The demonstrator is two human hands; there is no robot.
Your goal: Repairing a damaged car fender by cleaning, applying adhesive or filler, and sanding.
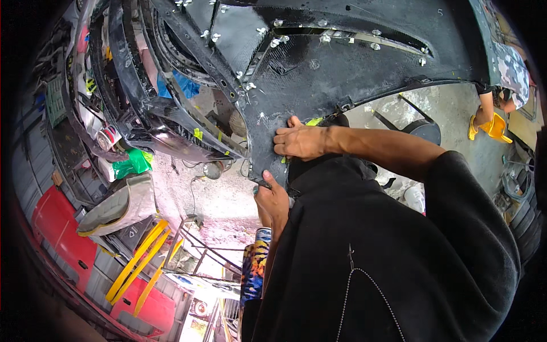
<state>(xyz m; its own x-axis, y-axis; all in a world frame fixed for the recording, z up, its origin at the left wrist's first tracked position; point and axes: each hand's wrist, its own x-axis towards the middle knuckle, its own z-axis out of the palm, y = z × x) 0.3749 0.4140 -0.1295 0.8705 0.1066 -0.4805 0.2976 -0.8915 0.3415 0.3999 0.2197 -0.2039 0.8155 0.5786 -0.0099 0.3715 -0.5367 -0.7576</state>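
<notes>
A large black car body panel spreads across the top of the head view, with several small pale clips fixed along its slots. My right hand rests on the panel's narrow lower arm, palm down with the fingers curled in. Anything under those fingertips is hidden. Just below, my left hand grips the lower end of the same panel, thumb on top and the other fingers out of sight behind the edge. Green-yellow tape shows at the edge beside my right wrist.
Black curved car parts stand at the left, with a green bag below. Red panels and yellow strips lie lower left. At the far right, another person's yellow-gloved hand reaches down. A round black object sits beyond my right forearm.
</notes>
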